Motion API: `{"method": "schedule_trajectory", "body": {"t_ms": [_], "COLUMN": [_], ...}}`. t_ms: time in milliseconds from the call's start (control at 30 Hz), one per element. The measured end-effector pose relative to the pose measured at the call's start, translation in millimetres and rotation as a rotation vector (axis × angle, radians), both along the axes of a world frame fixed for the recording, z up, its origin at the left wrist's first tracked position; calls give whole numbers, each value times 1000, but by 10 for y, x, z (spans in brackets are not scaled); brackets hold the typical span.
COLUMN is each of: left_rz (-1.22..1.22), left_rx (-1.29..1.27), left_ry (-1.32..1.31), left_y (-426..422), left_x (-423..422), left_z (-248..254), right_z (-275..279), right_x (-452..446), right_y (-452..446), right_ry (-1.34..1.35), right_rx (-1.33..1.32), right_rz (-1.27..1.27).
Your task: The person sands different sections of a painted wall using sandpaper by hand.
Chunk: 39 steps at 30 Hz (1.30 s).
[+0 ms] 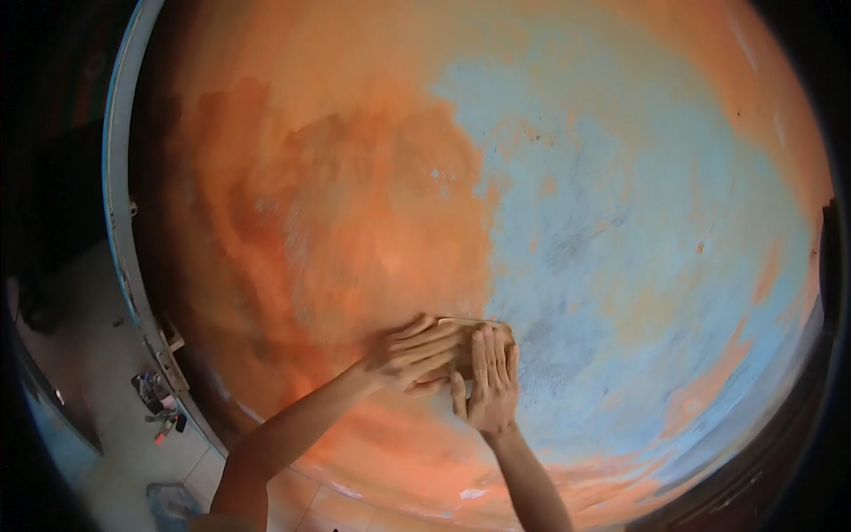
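Observation:
Both hands lie on a brownish sheet or pad (461, 359) that is pressed against a large wall (576, 204) with orange and light blue patches. My left hand (421, 356) rests on the sheet's left part, fingers stretched toward the right. On its right part lies my right hand (490, 379), with the fingers pointing up and the thumb held apart. The palms hide much of the sheet, which sits near the border between the orange and the blue.
A pale door frame (118, 177) with a blue edge runs down the left side. Beyond it, several small items (158, 399) lie above the tiled floor (168, 452), near a bluish container (173, 505). A dark object (831, 266) stands at the far right.

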<state>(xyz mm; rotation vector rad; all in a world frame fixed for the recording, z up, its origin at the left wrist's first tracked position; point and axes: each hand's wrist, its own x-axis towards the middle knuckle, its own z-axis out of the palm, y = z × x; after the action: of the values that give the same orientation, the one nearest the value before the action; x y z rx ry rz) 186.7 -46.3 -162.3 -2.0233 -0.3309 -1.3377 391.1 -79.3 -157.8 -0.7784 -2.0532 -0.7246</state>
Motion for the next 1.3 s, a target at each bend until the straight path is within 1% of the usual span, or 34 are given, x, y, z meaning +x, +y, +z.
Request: {"method": "schedule_trajectory", "body": {"t_ms": [33,67,100,167,200,233,267,333,367,400,433,467,533,600,667,700,733,767,867,933,967,1000,1033,1100,1133,1167,1233,1300], "left_rz": [6,115,100,401,469,451,481,543,520,516,511,533,527,541,529,528,523,516,505,517,517,516,515,525,527,547,548,544], "left_rx": [-28,-5,4,-131,-86,-83,-110,-125,-145,-152,-157,-171,-168,-148,-105,-81,-92,-85,-97,-95,-103,-112,-94,-108,-121,-138,-148,-94], "left_ry": [-86,-96,-87,-162,-200,-190,-260,-389,-374,-509,-644,-627,-611,-602,-620,-639,-632,-643,-652,-654,-646,-633,-616,-601,-588,-589,-585,-618], "left_y": [7,62,59,5,130,144,119,158,159,136,117,113,132,110,145,136,136,145,148,136,131,127,142,137,113,93,99,147], "left_x": [-103,-183,-220,-257,-227,-227,-214,-198,-180,-153,-125,-143,-171,-189,-200,-197,-187,-186,-178,-203,-203,-206,-222,-227,-238,-241,-228,-217], "left_z": [-42,-135,-163,-246,-427,-421,-400,-442,-458,-414,-393,-416,-424,-409,-378,-391,-398,-402,-428,-446,-443,-443,-424,-431,-450,-451,-438,-454], "right_z": [-54,-94,-114,52,220,383,540,541,472,290,11,-337,-1257,-1085,-701,-410,-106,28,-294,-838,-966,-892,-698,-122,26,-51,-221,-711], "right_x": [-66,-134,-208,-384,-459,-520,-532,-518,-507,-524,-527,-551,-609,-625,-659,-643,-611,-589,-522,-487,-471,-485,-542,-627,-665,-649,-581,-516], "right_y": [20,50,83,111,122,116,92,172,170,170,147,110,51,27,203,275,307,310,276,335,389,358,342,343,360,324,278,240], "right_ry": [6,92,179,210,299,387,391,394,394,407,387,366,348,378,526,534,551,565,505,472,439,497,520,573,588,596,523,518], "right_rx": [11,31,49,81,134,185,184,171,152,167,114,69,-45,18,207,200,251,305,252,310,362,304,313,308,356,341,275,243], "right_rz": [-15,-58,-99,-161,-204,-250,-319,-397,-456,-437,-416,-389,-299,-296,-267,-278,-295,-310,-284,-299,-312,-283,-281,-278,-243,-258,-305,-294]}}
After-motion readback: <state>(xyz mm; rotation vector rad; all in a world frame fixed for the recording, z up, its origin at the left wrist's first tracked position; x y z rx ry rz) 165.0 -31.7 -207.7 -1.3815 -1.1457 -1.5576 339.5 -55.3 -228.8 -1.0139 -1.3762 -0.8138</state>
